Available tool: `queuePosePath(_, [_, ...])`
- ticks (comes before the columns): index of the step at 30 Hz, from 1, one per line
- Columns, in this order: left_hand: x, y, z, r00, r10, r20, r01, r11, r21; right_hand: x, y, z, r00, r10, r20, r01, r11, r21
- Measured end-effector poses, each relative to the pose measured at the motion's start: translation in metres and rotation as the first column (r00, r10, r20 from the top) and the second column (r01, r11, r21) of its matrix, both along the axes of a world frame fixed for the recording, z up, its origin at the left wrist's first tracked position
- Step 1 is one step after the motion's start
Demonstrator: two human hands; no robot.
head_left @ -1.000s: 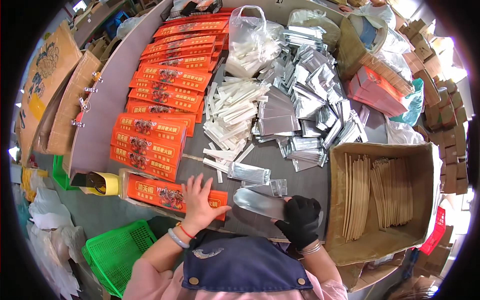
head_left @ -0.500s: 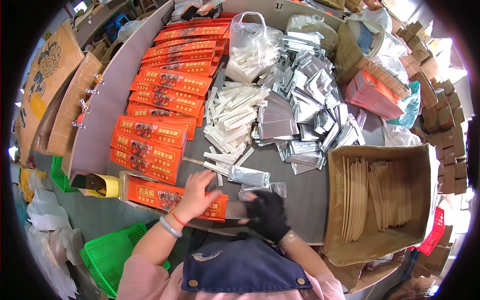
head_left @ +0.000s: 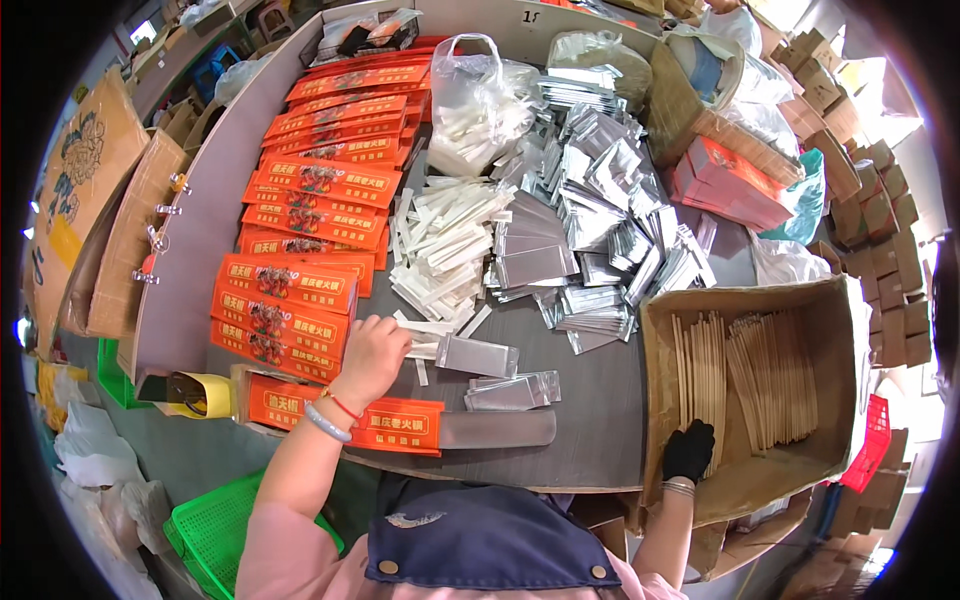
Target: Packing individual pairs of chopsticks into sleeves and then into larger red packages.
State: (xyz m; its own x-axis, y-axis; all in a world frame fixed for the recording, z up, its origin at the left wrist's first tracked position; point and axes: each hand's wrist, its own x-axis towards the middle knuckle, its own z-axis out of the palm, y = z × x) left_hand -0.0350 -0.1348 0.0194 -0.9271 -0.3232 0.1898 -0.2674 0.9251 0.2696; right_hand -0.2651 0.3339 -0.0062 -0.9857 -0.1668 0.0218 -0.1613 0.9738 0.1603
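My left hand (head_left: 372,355) has its fingers pinched at the end of a narrow white paper strip (head_left: 428,326), at the near edge of a heap of white strips (head_left: 455,235). Below that wrist lies an orange printed sleeve (head_left: 400,427) at the table's front edge. A smooth grey strip (head_left: 500,429) with a rounded end sticks out of its right side. Over on the right, my right hand (head_left: 690,450), in a black glove, reaches into a cardboard box (head_left: 655,390). Its fingers are curled on the lower ends of wooden chopsticks (head_left: 700,370); the fingertips are partly hidden.
Orange sleeves (head_left: 318,180) lie overlapped at the left. Silver packets (head_left: 610,190) are heaped behind the middle, and two more (head_left: 478,356) lie nearer me. A clear bag (head_left: 480,100) stands at the back. Below the table's left is a green basket (head_left: 225,530).
My right hand has gone from the grey strip's end to the box at the right. My left hand has lifted off the orange sleeve toward the white strips. The view has shifted slightly.
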Motion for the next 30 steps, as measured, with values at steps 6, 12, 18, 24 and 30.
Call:
queuePosePath(6, [-0.019,0.025,0.005,0.995,-0.080,0.067,0.080,0.997,-0.001,0.009,-0.022,0.013,0.996,-0.052,0.075,0.045,0.994,0.096])
queuePosePath(12, [-0.030,0.038,0.018,0.988,0.005,0.154,-0.008,1.000,0.017,0.015,-0.027,0.033,0.951,-0.263,0.162,0.300,0.910,-0.286])
queuePosePath(18, [-0.079,0.074,-0.026,0.999,-0.045,-0.005,0.045,0.993,0.113,0.014,-0.015,0.003,0.967,-0.231,-0.109,0.017,0.486,-0.874])
queuePosePath(24, [-0.088,0.067,-0.023,0.994,-0.061,0.085,0.042,0.977,0.211,0.022,-0.047,0.004,0.994,-0.082,0.068,0.091,0.315,-0.945])
queuePosePath(30, [-0.043,0.086,0.025,0.968,-0.129,0.217,-0.048,0.751,0.658,0.027,-0.064,0.025,0.892,0.451,0.015,-0.249,0.520,-0.817])
